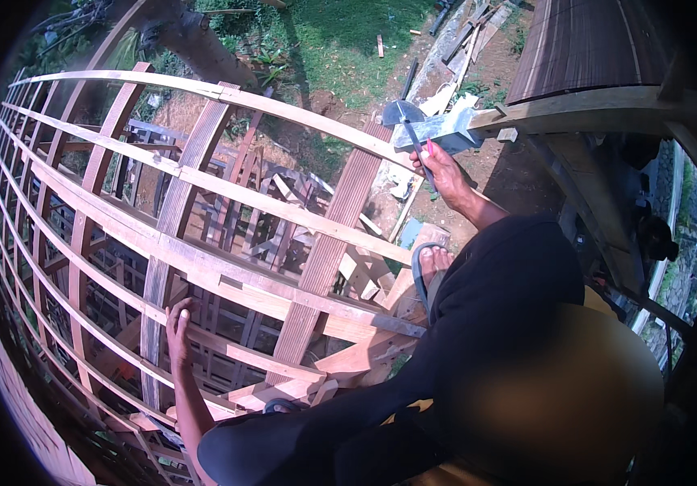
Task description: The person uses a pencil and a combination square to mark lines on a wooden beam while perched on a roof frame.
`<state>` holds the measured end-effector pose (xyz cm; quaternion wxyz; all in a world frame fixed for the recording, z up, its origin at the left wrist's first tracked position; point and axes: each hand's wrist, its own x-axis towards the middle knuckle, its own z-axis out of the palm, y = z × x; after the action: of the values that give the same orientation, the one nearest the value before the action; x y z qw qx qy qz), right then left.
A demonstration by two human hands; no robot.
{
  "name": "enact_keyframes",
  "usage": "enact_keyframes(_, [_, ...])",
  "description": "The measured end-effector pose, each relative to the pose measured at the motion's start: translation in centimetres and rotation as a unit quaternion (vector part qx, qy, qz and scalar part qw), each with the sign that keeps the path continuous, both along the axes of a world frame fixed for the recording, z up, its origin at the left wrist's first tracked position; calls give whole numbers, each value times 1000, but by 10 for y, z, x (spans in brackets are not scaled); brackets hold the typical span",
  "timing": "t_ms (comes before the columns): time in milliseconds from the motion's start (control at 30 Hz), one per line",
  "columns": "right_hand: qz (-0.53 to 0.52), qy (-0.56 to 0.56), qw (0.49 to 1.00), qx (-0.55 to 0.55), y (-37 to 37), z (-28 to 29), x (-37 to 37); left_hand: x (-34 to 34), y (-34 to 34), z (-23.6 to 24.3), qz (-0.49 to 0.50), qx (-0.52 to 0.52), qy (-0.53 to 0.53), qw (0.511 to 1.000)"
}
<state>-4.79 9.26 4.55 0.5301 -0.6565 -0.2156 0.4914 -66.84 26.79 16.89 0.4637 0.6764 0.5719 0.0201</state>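
Note:
My left hand (178,330) is closed around one of the pale wooden battens (227,340) at the lower left, its fingers curled over the strip. Up at the right, my right hand (443,168) grips a narrow dark bar-like tool (415,139), whose exact kind I cannot make out. A small pink piece shows by the fingers. That tool's upper end lies against a dark round-edged shape (399,112) and a grey metal-looking box piece (437,134) at the end of a beam. Battens run across wide brown rafters (336,231) in an open lattice.
Through the gaps in the lattice, timber (243,202) shows far below. My sandalled foot (432,263) stands on wood at the frame's right edge. A curved beam (607,109) and brown slatted roofing (583,49) are at the upper right. Grass (348,40) and loose planks lie below.

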Motion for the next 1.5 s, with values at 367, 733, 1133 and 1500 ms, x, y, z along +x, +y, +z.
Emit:
enact_keyframes(367, [-119, -267, 956, -23, -18, -65, 26, 268, 72, 120, -294, -124, 156, 935])
enact_keyframes(733, [-143, -216, 964, -58, 2, -26, 11, 473, 44, -89, -428, 192, 117, 875])
enact_keyframes(1133, [-160, -188, 969, -26, 1, -34, 10, 497, 95, -85, -406, 131, 170, 888])
enact_keyframes(1500, [-204, -163, 965, -21, -10, -26, 23, 581, 17, -154, -346, 174, 212, 897])
